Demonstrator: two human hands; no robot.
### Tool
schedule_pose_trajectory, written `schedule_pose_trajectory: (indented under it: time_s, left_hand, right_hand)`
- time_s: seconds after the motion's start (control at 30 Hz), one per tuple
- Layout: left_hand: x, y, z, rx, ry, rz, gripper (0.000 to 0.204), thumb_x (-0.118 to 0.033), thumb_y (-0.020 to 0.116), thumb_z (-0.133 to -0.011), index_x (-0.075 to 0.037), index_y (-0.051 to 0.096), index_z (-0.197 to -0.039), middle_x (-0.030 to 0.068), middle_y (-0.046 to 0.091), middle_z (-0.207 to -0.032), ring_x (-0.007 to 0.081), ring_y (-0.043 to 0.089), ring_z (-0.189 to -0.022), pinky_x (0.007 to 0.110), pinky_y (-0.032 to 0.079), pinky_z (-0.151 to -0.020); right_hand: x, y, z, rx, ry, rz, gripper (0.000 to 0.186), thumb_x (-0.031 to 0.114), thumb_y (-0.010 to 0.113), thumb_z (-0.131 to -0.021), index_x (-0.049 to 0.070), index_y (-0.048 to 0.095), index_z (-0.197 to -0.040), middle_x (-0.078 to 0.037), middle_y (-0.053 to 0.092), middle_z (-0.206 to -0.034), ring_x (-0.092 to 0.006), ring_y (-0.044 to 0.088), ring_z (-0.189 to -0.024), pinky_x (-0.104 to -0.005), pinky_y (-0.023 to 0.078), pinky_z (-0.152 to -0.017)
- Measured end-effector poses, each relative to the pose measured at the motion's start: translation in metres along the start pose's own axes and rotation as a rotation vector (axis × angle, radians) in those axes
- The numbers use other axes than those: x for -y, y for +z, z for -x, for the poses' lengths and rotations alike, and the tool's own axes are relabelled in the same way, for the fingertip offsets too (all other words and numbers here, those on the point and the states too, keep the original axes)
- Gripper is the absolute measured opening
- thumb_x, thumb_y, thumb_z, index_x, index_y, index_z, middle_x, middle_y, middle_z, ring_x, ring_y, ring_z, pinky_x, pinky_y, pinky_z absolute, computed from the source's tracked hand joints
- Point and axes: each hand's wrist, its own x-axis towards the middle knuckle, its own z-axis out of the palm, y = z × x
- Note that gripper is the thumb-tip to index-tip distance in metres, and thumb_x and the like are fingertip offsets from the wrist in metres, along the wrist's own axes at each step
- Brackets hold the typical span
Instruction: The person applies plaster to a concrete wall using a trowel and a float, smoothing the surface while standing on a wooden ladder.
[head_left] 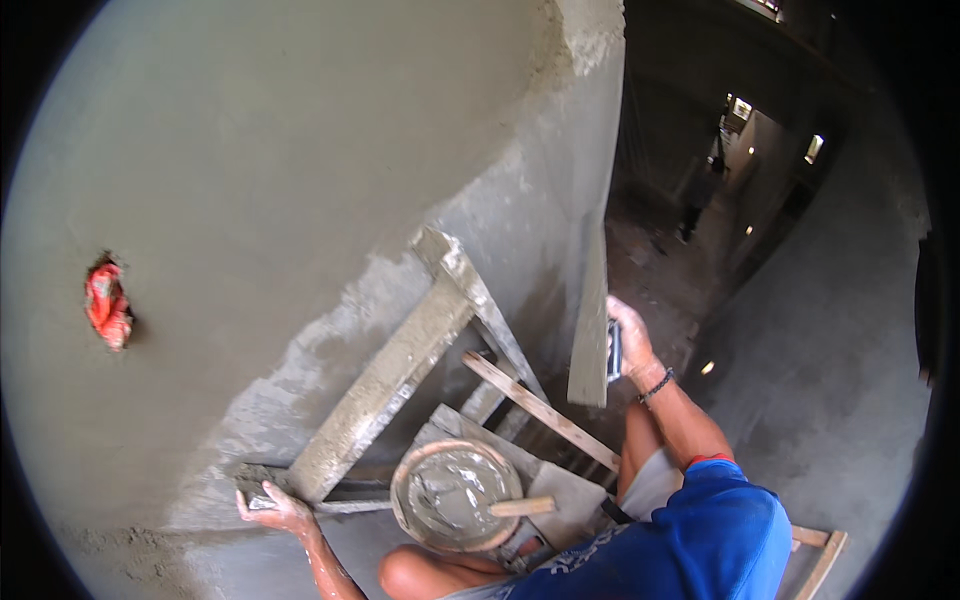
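My left hand [278, 512], wet with mortar, is closed around the lower end of a mortar-crusted wooden frame [375, 400] beside the wall. My right hand [632, 345] grips a narrow silver-and-dark tool [613, 350], mostly hidden by the fingers. That tool is pressed against the side of a long grey board [590, 340] standing along the wall's end. Between my arms sits a round bucket [402, 510] of wet grey mortar, a wooden handle [522, 507] lying over its rim.
Fresh plaster covers the upper wall [300, 130]; a red crumpled piece [107, 303] fills a hole in it. A loose wooden strip [545, 412] slants near my knee. Far off in the dark passage stands a person [700, 195].
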Motion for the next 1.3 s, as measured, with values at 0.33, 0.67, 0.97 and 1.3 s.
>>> schedule_pose_trajectory:
  time_s: [0.33, 0.67, 0.97, 1.3]
  left_hand:
    - [-0.017, 0.005, -0.008, 0.041, -0.093, 0.143, 0.057, -0.012, 0.061, -0.091, 0.007, 0.036, -0.138, 0.0255, 0.043, -0.132, 0.0368, 0.045, -0.122, 0.049, 0.033, -0.107]
    - [0.006, 0.001, -0.001, -0.011, -0.041, 0.072, 0.054, -0.006, 0.060, -0.091, 0.003, 0.036, -0.139, 0.0223, 0.044, -0.132, 0.0337, 0.048, -0.118, 0.047, 0.037, -0.105]
    - [0.003, -0.002, -0.006, 0.019, -0.050, 0.048, 0.056, -0.011, 0.059, -0.091, 0.006, 0.035, -0.139, 0.0244, 0.041, -0.133, 0.0370, 0.045, -0.121, 0.049, 0.034, -0.107]
    - [0.010, 0.004, 0.000, -0.011, -0.027, 0.062, 0.056, -0.012, 0.060, -0.092, 0.004, 0.035, -0.139, 0.0222, 0.041, -0.134, 0.0351, 0.045, -0.122, 0.048, 0.034, -0.107]
  right_hand:
    - [0.082, 0.105, -0.179, -0.058, -0.645, 0.137, 0.041, 0.021, 0.058, -0.100, -0.002, 0.052, -0.133, 0.000, 0.051, -0.071, -0.0086, 0.047, -0.047, -0.0270, 0.042, -0.038]
    - [0.128, 0.189, -0.267, -0.557, -1.179, 0.844, 0.041, 0.030, 0.062, -0.094, 0.002, 0.061, -0.124, -0.024, 0.070, -0.107, -0.0384, 0.069, -0.080, -0.0450, 0.056, -0.074]
    - [-0.082, 0.036, -0.242, -0.427, -0.531, 0.405, 0.041, 0.027, 0.065, -0.095, -0.003, 0.060, -0.123, -0.014, 0.068, -0.094, -0.0165, 0.062, -0.059, -0.0311, 0.051, -0.052]
    - [0.174, 0.118, -0.267, -0.024, -0.997, 0.634, 0.039, 0.031, 0.073, -0.089, 0.001, 0.070, -0.113, -0.003, 0.070, -0.082, -0.0117, 0.062, -0.069, -0.0293, 0.052, -0.064]
